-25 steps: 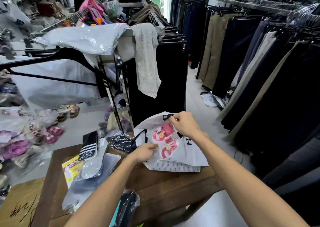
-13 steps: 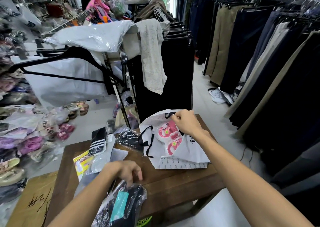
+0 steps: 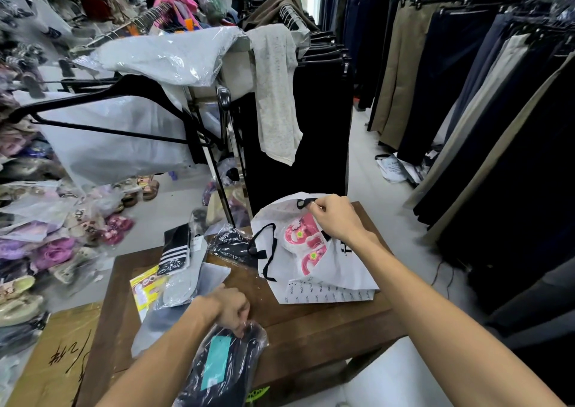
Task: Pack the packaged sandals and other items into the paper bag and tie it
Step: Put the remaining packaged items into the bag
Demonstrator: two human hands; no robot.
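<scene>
Pinching the upper rim of the white paper bag (image 3: 323, 269) near its black handle, the right hand (image 3: 337, 218) holds the mouth open, and the pink sandals (image 3: 306, 246) in clear wrap sit just inside, right under that hand. Nearer the body, the left hand (image 3: 228, 310) is clenched on the top of a dark packet (image 3: 221, 366) in clear plastic with a teal label. Bag and packets lie on a brown wooden table (image 3: 311, 325), with 2 racks of trousers (image 3: 451, 74) standing around it.
</scene>
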